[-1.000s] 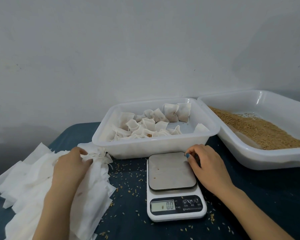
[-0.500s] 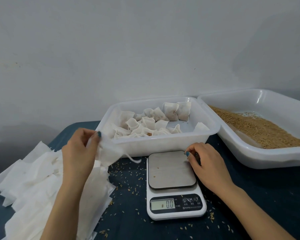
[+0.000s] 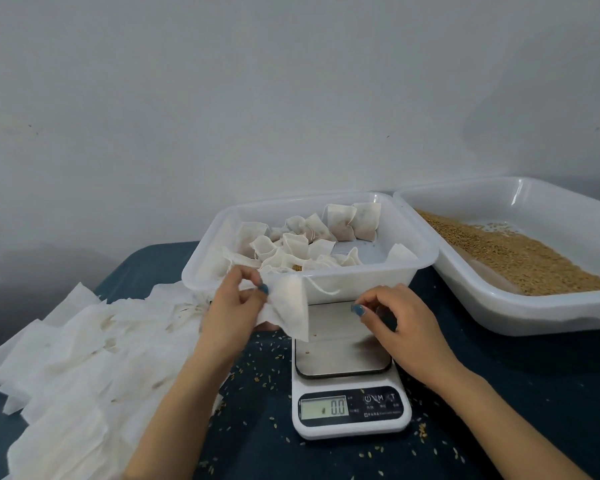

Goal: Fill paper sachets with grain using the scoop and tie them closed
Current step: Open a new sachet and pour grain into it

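Now that the left hand pinches a white paper sachet lifted rightward, the right hand rises, fingers curled, grasp unclear.

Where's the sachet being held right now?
Head view, centre-left: the left hand pinches the sachet over the scale's back-left corner, in front of the tub.
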